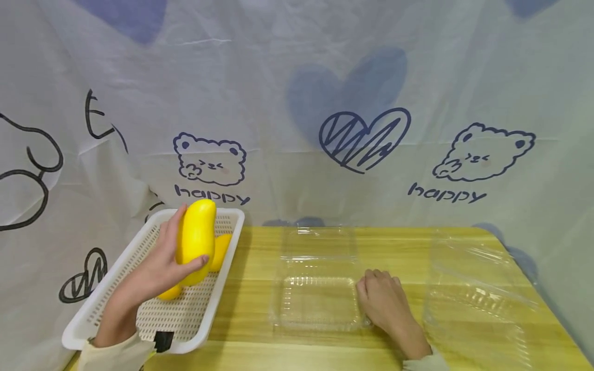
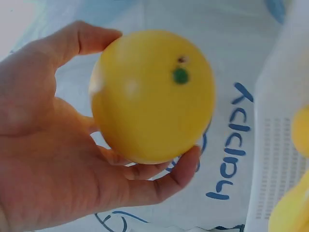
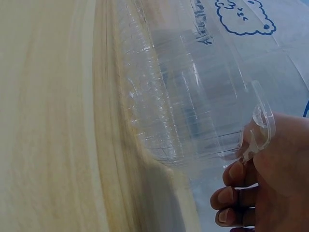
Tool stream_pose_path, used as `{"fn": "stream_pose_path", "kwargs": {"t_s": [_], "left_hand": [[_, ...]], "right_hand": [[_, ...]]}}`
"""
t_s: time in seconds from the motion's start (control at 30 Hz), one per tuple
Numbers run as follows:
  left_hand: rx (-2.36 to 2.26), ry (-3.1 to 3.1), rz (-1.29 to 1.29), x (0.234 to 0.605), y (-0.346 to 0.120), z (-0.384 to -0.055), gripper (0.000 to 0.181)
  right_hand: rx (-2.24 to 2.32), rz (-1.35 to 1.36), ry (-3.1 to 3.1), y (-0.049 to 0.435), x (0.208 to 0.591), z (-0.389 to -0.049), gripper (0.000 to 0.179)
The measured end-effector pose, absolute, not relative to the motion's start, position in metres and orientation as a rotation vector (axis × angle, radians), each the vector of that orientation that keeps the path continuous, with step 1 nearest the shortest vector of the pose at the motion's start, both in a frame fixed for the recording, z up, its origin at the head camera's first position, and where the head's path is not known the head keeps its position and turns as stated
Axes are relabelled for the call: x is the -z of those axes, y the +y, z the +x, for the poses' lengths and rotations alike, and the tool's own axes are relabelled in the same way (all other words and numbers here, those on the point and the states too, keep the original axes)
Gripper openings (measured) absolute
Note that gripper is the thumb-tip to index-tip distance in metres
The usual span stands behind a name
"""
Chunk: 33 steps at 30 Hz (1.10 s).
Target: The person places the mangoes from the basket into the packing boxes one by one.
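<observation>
My left hand (image 1: 160, 263) grips a long, smooth, slightly curved yellow fruit (image 1: 197, 239) above the white basket (image 1: 234, 245). Seen end-on in the left wrist view, the yellow fruit (image 2: 149, 106) looks round, with a small green spot and a dark mark; the left hand (image 2: 58, 125) curls thumb and fingers round it. On the table, an opened clear plastic clamshell box (image 1: 320, 304) lies with its lid towards the back. My right hand (image 1: 385, 304) is at its right edge. In the right wrist view, the right hand (image 3: 270, 174) pinches the rim of the clear box (image 3: 193, 106).
Inside the basket lie more yellow-orange fruits (image 1: 221, 251), partly hidden by the left hand and the held fruit. Another clear plastic box (image 1: 478, 309) sits on the right of the wooden table (image 1: 250, 319). A printed cloth (image 1: 278, 180) hangs behind.
</observation>
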State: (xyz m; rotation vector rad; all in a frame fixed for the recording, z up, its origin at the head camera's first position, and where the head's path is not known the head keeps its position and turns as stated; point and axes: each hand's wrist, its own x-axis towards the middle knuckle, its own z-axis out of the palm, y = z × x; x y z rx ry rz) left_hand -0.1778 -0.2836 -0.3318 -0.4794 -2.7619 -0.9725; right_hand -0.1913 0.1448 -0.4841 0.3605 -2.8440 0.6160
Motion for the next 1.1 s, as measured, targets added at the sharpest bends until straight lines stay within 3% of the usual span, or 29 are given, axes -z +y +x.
{"fn": "stream_pose_path", "kwargs": {"t_s": [0.27, 0.63, 0.87, 1.1], "left_hand": [[1.304, -2.571, -0.375, 0.331, -0.280, -0.169, 0.097], [1.353, -2.464, -0.358, 0.337, -0.275, -0.168, 0.093], [1.678, -2.262, -0.282, 0.338, -0.269, -0.168, 0.069], [2.132, -1.870, -0.285, 0.338, -0.261, -0.178, 0.058]], "right_hand": [[-0.611, 0.354, -2.867, 0.143, 0.483, -0.192, 0.035], [-0.621, 0.332, -2.870, 0.143, 0.485, -0.192, 0.034], [-0.611, 0.351, -2.886, 0.144, 0.484, -0.193, 0.036], [-0.617, 0.352, -2.885, 0.145, 0.485, -0.194, 0.035]]}}
